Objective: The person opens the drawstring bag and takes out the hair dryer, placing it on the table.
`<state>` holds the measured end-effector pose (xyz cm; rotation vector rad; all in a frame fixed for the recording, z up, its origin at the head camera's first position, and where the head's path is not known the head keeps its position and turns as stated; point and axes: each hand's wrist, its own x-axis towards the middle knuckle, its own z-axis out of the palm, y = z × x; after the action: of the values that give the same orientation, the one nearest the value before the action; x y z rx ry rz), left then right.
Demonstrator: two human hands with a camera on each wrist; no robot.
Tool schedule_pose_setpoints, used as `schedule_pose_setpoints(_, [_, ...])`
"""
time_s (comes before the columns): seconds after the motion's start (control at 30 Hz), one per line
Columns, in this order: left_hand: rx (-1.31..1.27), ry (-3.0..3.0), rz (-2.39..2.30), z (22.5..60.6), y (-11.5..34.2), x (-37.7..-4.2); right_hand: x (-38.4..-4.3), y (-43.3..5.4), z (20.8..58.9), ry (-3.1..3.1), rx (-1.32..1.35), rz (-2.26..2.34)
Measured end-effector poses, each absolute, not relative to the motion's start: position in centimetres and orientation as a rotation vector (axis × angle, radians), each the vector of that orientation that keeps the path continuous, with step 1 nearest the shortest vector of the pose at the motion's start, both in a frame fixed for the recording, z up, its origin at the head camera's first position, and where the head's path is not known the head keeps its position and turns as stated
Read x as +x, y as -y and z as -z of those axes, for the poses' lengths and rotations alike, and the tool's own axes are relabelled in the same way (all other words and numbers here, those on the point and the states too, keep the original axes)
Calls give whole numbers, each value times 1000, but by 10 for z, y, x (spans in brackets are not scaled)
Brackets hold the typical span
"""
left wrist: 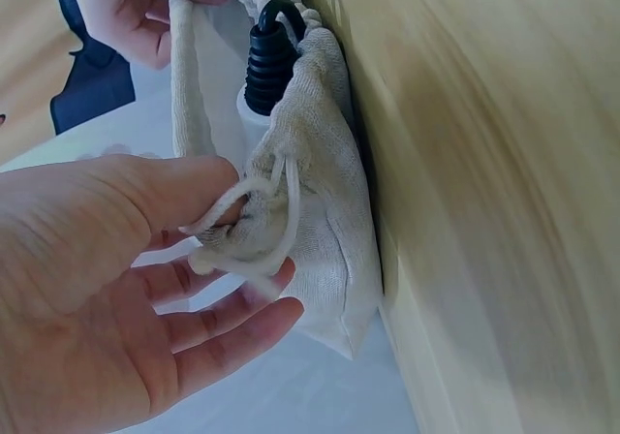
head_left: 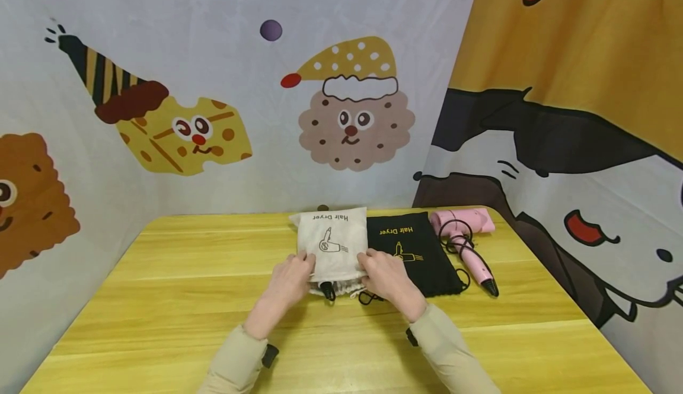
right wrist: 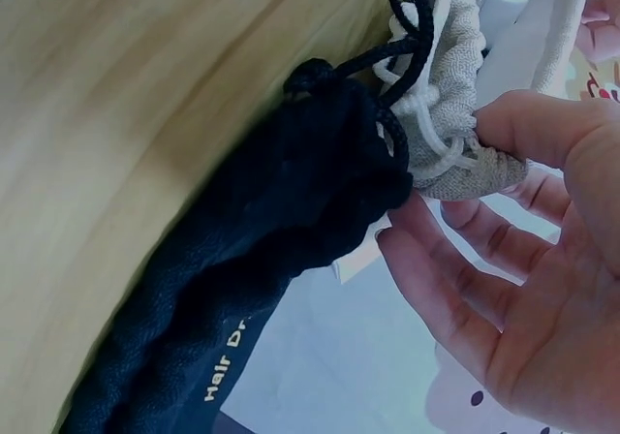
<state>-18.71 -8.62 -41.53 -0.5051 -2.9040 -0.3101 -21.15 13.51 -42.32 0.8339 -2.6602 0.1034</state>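
A white cloth drawstring bag point(head_left: 333, 240) printed "Hair Dryer" lies at the far middle of the table, its mouth toward me. My left hand point(head_left: 288, 278) pinches the left side of the mouth, where a loose cord point(left wrist: 291, 206) hangs by the fingers. On the other side, my right hand point(head_left: 386, 272) pinches the right corner of the mouth between thumb and fingers. Out of the opening pokes a white handle end with a black ribbed cord sleeve point(left wrist: 269, 71); whatever else is inside is hidden by the cloth.
Right beside the white bag lies a black drawstring bag point(head_left: 427, 275), its cord close to the right hand. Farther right is a pink hair dryer point(head_left: 475, 258) with its black cord wound around it. A printed curtain point(head_left: 213, 56) hangs behind the wooden table point(head_left: 187, 293).
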Motion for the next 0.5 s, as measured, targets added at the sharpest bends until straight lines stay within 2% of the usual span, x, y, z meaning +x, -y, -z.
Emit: schedule_pose_setpoints(0.5, [-519,2893,309,414,90,-187,-210,-138,420,2699,825,-93])
